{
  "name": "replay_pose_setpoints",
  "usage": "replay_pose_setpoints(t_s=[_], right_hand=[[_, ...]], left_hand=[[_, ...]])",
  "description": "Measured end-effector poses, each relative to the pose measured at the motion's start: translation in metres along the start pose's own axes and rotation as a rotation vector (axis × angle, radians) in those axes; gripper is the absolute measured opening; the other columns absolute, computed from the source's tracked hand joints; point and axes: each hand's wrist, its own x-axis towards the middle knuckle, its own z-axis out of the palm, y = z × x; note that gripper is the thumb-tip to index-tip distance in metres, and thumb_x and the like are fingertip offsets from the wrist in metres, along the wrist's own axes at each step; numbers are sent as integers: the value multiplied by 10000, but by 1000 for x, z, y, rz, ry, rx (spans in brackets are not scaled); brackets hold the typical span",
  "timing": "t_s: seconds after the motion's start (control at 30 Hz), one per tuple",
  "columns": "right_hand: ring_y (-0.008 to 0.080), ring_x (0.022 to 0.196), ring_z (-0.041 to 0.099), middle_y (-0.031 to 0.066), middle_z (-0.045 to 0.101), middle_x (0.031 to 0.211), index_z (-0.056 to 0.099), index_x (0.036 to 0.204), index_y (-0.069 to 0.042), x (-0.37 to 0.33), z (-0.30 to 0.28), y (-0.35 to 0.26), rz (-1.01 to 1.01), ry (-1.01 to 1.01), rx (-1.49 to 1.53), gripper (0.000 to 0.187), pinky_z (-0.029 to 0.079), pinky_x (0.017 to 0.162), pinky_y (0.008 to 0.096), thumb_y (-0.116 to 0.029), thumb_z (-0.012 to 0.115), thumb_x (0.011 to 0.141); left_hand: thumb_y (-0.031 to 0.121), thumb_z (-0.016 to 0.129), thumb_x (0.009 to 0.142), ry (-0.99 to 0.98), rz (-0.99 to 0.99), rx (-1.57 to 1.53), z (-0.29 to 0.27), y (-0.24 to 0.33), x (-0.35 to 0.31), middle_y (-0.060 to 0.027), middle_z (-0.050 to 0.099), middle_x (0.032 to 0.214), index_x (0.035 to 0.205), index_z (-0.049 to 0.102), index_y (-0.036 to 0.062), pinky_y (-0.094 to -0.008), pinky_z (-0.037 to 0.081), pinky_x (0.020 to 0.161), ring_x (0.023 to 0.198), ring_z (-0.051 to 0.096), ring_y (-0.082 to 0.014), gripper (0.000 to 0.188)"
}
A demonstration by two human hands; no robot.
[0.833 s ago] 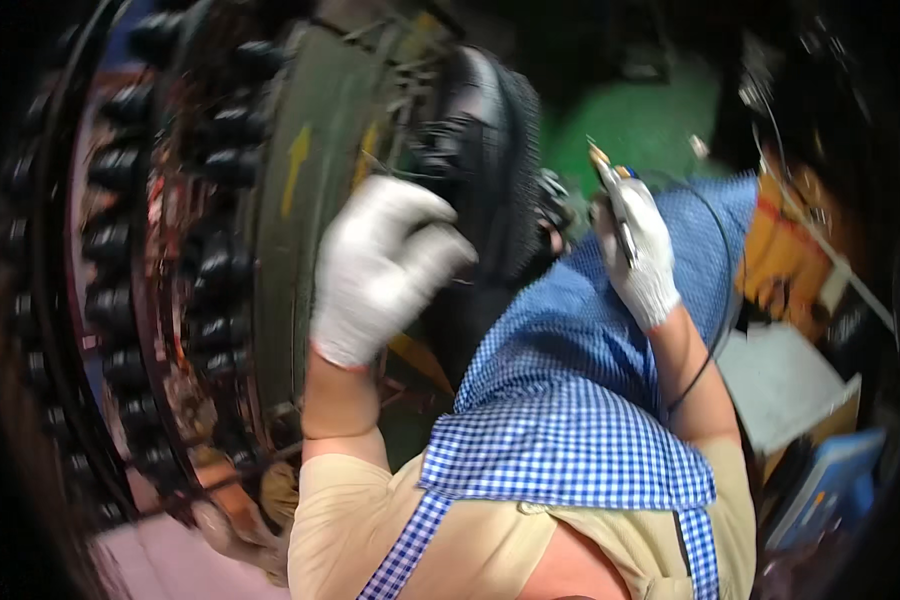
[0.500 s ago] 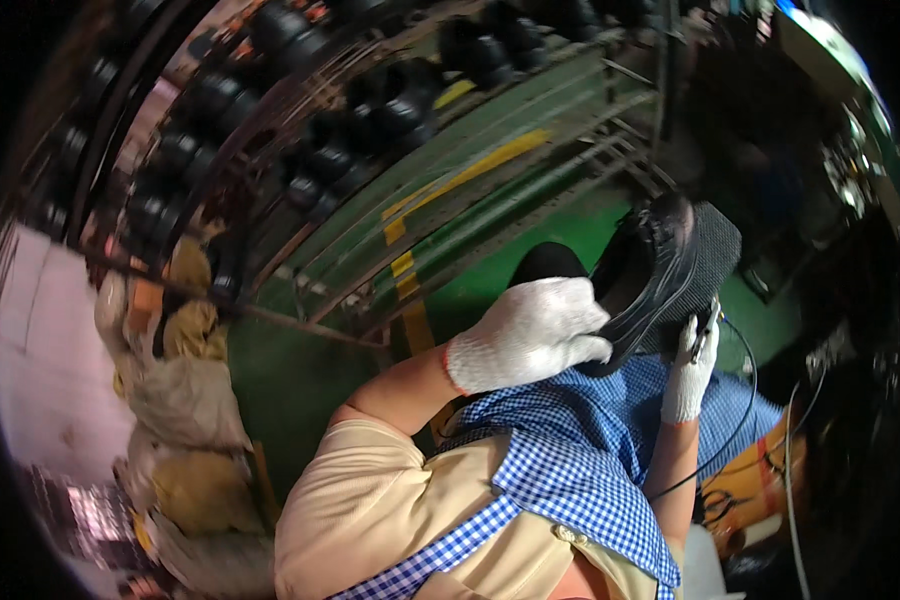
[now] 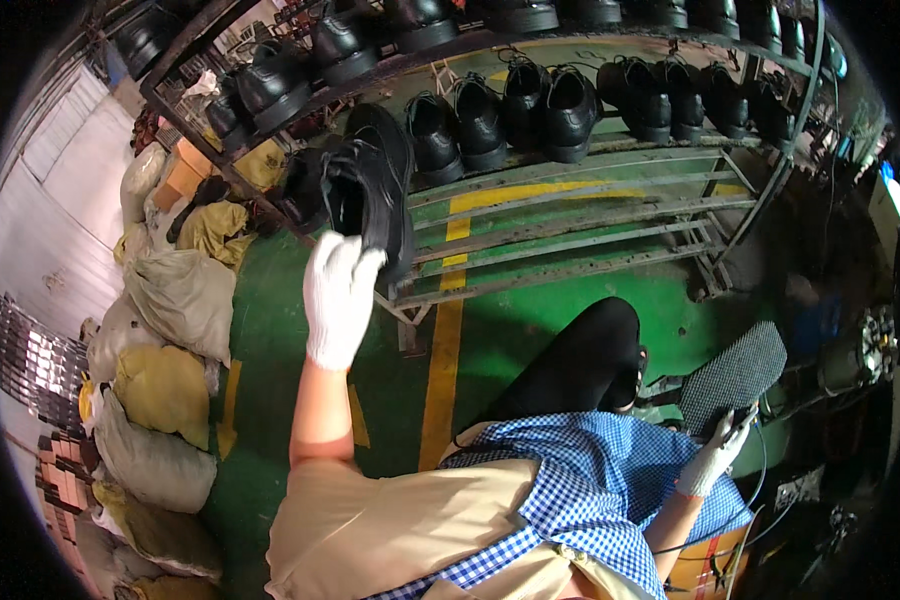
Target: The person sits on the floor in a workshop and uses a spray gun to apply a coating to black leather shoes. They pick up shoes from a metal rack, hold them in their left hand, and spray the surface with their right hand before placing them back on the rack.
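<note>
In a white knit glove, my left hand (image 3: 340, 300) grips a black lace-up shoe (image 3: 385, 190) by its heel end, with the arm stretched forward. The shoe is held up at the left end of the metal rack (image 3: 570, 232), its toe pointing away. My gloved right hand (image 3: 718, 455) is low at the right, just under a dark, rough-textured pad (image 3: 738, 375). Its fingers are bent around a small dark object that I cannot make out; a thin hose (image 3: 763, 460) runs beside that hand.
Rows of black shoes (image 3: 475, 115) stand on the rack's shelves ahead. Stuffed sacks (image 3: 180, 300) line the left side of the green floor (image 3: 300, 370). Machinery (image 3: 860, 350) is at the right. My black-clad knee (image 3: 590, 345) juts forward from a checked apron (image 3: 580, 450).
The shoe has moved from the pad over my lap forward and left to the rack, held in my left hand. My right hand has shifted slightly right and down. The view has turned left.
</note>
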Motion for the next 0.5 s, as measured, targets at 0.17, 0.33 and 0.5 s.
replay_pose_setpoints(t_s=[0.17, 0.33, 0.5], right_hand=[[263, 1250, 536, 169, 562, 1407, 398, 1577, 6, 2, 0, 1, 17, -19, -33, 546, 398, 1107, 368, -205, 549, 1096], [210, 1175, 589, 115, 614, 1363, 446, 1569, -60, 7, -14, 30, -13, 3, -108, 539, 465, 1027, 341, -207, 585, 1070], [184, 1075, 586, 102, 635, 1253, 469, 1550, -50, 1, -10, 11, -34, 22, -110, 513, 467, 980, 309, -183, 579, 1067]], left_hand=[[229, 660, 955, -30, -18, 96, 56, -114, 71, -198, 627, 997, 1048, 697, -16, -457, 505, 860, 946, 630, -388, 264], [250, 744, 894, -42, -132, 412, 79, -130, 107, -178, 629, 1159, 1193, 713, 147, -466, 535, 923, 1072, 634, -370, 318], [343, 760, 921, -64, 118, 58, 113, -72, 133, -202, 613, 1328, 1336, 633, 35, -434, 495, 1051, 1240, 601, -390, 533]])
